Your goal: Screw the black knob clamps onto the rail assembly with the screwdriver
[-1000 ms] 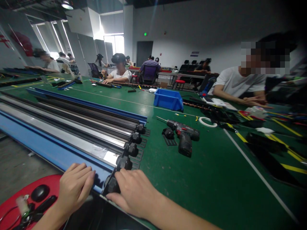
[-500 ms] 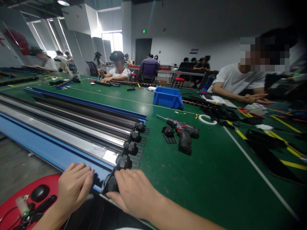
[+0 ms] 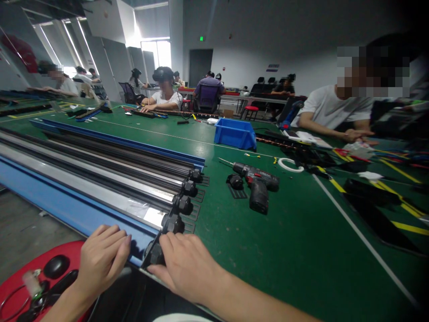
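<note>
Long blue metal rails with black and silver strips lie side by side along the left of the table. My left hand is closed at the near blue rail, close to its end, fingers curled over it and fingertips hidden. At that rail's end, my right hand grips a black end cap with a cable gland, thumb below and fingers on top. Several similar black cable glands with slotted plates stand in a row on the other rail ends.
A cordless drill lies on the green table beside a loose cable gland. Behind are a blue bin and a white ring. A red stool holds small items at lower left. A co-worker sits at right.
Both hands keep their hold at the rail end with almost no movement. The view has tilted very slightly.
</note>
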`<state>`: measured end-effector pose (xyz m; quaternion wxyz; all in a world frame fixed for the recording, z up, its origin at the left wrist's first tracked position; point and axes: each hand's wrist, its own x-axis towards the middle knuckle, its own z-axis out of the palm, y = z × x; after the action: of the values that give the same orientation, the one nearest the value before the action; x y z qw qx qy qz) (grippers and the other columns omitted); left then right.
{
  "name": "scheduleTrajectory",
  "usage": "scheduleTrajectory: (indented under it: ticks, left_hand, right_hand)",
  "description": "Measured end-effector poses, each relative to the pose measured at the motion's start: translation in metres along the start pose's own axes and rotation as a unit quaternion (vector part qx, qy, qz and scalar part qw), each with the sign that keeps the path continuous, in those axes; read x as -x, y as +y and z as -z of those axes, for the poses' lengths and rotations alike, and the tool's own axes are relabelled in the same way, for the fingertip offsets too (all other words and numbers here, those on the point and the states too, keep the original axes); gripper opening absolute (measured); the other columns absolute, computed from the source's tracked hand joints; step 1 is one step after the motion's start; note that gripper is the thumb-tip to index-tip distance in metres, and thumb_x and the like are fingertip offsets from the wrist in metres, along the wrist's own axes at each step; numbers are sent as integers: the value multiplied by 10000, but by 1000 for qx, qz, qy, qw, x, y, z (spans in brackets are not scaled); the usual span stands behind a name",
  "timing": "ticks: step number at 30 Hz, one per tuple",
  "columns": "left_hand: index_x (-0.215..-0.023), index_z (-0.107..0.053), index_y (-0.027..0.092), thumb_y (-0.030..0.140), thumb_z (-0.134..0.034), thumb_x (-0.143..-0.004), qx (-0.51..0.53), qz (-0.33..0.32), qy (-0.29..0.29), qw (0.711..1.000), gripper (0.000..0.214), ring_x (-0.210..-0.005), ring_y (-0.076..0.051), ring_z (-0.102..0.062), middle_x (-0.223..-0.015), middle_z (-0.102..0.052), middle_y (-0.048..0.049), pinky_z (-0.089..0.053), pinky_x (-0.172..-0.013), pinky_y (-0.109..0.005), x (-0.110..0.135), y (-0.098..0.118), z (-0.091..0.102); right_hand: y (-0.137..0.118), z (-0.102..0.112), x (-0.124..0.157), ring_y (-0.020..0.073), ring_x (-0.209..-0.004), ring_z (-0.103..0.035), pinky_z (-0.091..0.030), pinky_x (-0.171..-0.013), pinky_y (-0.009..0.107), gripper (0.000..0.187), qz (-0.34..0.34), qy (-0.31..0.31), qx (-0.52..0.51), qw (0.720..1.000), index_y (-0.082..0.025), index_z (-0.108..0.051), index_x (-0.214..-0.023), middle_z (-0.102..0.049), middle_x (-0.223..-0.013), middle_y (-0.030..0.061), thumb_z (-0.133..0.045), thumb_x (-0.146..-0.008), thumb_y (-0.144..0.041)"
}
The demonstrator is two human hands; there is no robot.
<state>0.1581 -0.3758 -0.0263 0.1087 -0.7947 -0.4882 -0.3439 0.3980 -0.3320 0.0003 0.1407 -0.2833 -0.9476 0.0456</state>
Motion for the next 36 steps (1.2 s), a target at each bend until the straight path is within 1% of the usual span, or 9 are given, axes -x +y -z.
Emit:
scheduleTrajectory:
  ticks: [4, 7, 10, 16, 24, 30, 33, 36]
  left_hand:
    - [-692, -469, 180, 19, -559, -856, 1, -4, 1, 1000, 247, -630, -143, -371, -617, -470, 1, -257, -623, -344, -1, 1, 1]
    - [-670, -453, 182, 28, -549, -862, -1, 5, -3, 1000, 264, -619, -143, -365, -602, -444, 4, -259, -621, -344, -3, 2, 1]
    - [-667, -461, 184, 40, -542, -868, -4, 10, -2, 1000, 260, -617, -145, -374, -603, -456, -1, -264, -622, -347, -4, 3, 2]
    - [-660, -457, 187, 56, -540, -870, -9, 15, -5, 1000, 262, -611, -148, -379, -594, -461, -3, -265, -619, -351, -4, 4, 2]
    - [-643, -433, 188, 49, -540, -870, -16, 25, -4, 1000, 286, -606, -147, -359, -585, -433, 1, -250, -615, -355, -5, 7, 2]
    - [-646, -444, 185, 51, -539, -874, -15, 30, -5, 999, 280, -610, -147, -365, -590, -443, 0, -255, -619, -354, -5, 8, 1]
    - [-651, -450, 184, 56, -534, -879, -17, 28, -11, 999, 275, -612, -149, -364, -592, -444, -1, -254, -620, -355, -5, 7, 2]
    - [-673, -476, 183, 69, -529, -889, -23, 26, -30, 999, 250, -628, -157, -381, -614, -473, -10, -263, -627, -356, -5, 6, 5]
  right_hand:
    - [-4, -1, 1, 266, -804, -618, -511, -668, 399, 389, -24, -8, -1, 1000, -177, -518, -1012, -618, -879, 54, -567, -923, -552]
    - [-5, -3, 2, 273, -820, -619, -521, -700, 417, 385, -37, -5, -11, 999, -170, -521, -1027, -623, -890, 65, -572, -923, -538]
    - [-5, -4, 4, 279, -829, -623, -524, -708, 424, 401, -46, -8, -26, 999, -168, -520, -1043, -628, -899, 71, -565, -924, -548]
    - [-5, -4, 4, 273, -846, -628, -517, -728, 409, 408, -34, -3, -26, 999, -163, -517, -1059, -636, -909, 75, -583, -920, -540]
    - [-6, -1, -2, 269, -804, -631, -509, -680, 394, 396, -28, -10, -24, 999, -167, -521, -1018, -640, -883, 70, -557, -931, -551]
    - [-5, -1, -3, 264, -794, -637, -504, -663, 379, 406, -22, -9, -20, 1000, -163, -522, -1007, -643, -874, 66, -565, -926, -558]
    - [-3, -2, -3, 259, -792, -642, -500, -670, 367, 421, -25, -3, -21, 999, -162, -523, -999, -647, -866, 67, -572, -917, -572]
    - [-2, -2, -1, 260, -804, -651, -502, -685, 366, 455, -24, -5, -29, 999, -160, -528, -1006, -655, -873, 71, -563, -909, -603]
